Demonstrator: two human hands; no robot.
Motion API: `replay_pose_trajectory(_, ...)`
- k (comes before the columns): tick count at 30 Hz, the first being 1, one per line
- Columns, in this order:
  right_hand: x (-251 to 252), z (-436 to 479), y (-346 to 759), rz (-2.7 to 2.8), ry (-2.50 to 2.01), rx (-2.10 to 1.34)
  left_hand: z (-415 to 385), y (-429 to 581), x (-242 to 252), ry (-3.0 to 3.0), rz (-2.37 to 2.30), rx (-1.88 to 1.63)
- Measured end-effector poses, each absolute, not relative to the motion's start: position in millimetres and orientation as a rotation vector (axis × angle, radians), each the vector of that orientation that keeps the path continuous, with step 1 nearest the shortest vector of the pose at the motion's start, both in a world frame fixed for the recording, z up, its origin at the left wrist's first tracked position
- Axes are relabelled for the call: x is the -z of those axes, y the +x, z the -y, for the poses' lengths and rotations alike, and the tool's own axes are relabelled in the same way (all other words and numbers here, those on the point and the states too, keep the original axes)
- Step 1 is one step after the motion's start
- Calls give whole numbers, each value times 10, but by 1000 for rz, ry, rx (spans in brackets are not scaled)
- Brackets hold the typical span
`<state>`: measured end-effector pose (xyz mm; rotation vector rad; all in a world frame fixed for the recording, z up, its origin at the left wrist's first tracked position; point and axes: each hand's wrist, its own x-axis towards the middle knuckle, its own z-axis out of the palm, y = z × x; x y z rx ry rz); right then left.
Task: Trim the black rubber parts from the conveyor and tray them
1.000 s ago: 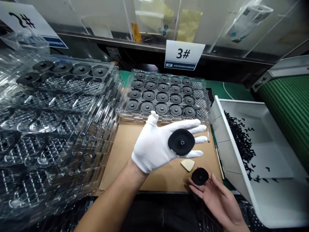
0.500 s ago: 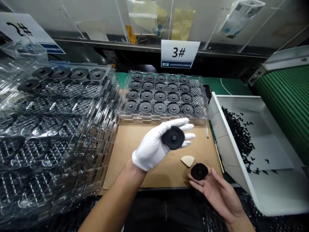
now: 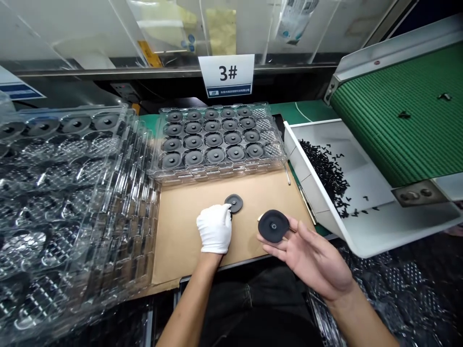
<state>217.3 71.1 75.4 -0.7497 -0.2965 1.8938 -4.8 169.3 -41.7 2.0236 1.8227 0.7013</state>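
"Black disc (image 3: 234, 203) in the gloved left hand (image 3: 214, 229): where is it, and how is the grip?"

"Just below the centre of the frame. Thumb and fingers are closed on its near edge, the round face showing a small hub. Whether it touches the cardboard sheet (image 3: 177, 226) beneath, I cannot tell."

"And the bare right hand (image 3: 314, 262)?"

"Right of centre and a little lower. Palm up, it holds a second disc (image 3: 274, 226), with fingers beneath and the thumb near its right edge. A pale sliver at that disc's left side is mostly hidden."

"What is around them?"

"Above the hands, a clear plastic tray (image 3: 217, 168) carries four rows of five dark discs. A thin metal rod (image 3: 287, 175) lies near its right corner. A tall stack of clear trays (image 3: 87, 207) fills the left of the frame."

"Farther out?"

"At right, a white bin (image 3: 314, 190) contains small black pieces (image 3: 323, 168); a green belt (image 3: 390, 144) slopes above it. At top centre stands a sign (image 3: 227, 73) reading '3#'."
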Motion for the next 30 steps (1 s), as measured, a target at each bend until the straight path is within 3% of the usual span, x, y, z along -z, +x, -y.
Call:
replay_pose_trajectory(6,-845,-623,2047,259,-883,-1775,-1613,-63,245,2158,-1830,-935)
replay_pose_trajectory(10,-828,-607,1928,232,-872,-1731,-1161,125,0,2030,-1430,-1276)
replay_pose_trajectory(12,-806,-608,1851,208,-832,-1706,-907,264,-98,1894,-1250,-1284)
replay_pose_trajectory(22,-669,-471,1557,214,-871,-1807,-505,480,-93,1185,-1517,-1299)
replay_pose_trajectory(26,-486,-464,1613,499,-1039,-1812,-566,456,-221,986,-1553,-1297)
replay_pose_trajectory(30,-156,-679,1905,1110,-1507,-1385,-664,395,-317,894,-1643,-1279)
